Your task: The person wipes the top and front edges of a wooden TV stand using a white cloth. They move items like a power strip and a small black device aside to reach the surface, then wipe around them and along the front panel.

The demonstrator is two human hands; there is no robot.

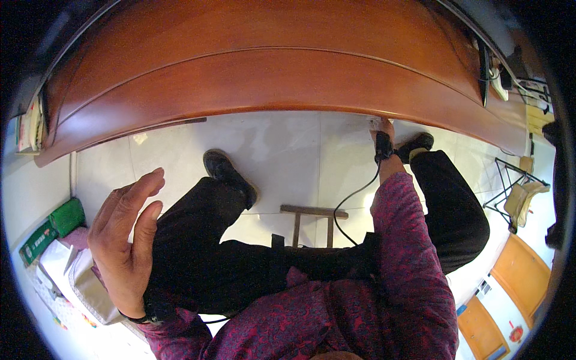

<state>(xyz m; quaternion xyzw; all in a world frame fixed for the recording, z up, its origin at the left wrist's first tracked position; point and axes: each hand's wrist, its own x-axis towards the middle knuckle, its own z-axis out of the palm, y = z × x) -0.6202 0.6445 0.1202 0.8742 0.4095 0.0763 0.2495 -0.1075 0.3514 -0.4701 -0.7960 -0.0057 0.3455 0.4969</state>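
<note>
Left hand [123, 240] hangs raised and open above the person's left knee, fingers straight and loosely together, palm turned inward; it holds nothing and touches nothing. Just left of it, lower down, sit a pale grey-and-white rectangular box [78, 279] and a green carton [57, 225] on the pale tiled floor [288, 156], near but apart from the hand.

Further right, the black-trousered legs [240, 252] stretch forward, black shoes [228, 174] planted on the tiles, and a small brown wooden stool frame [312, 219] shows between them.

Right hand [382, 127], with a black strap and a trailing black cable [354, 198] at the wrist, reaches out at full arm's length to the lower front edge of the broad reddish-brown polished wooden desk [270, 72]. Its fingertips meet that edge, seemingly gripping or pressing it; whether they are curled closed around something I cannot tell, since the hand is small and partly hidden.

As a judgement, the work looks early: contact with the desk's underside edge is made, but no drawer or panel shows drawn out, and the other hand has yet to join in.
</note>
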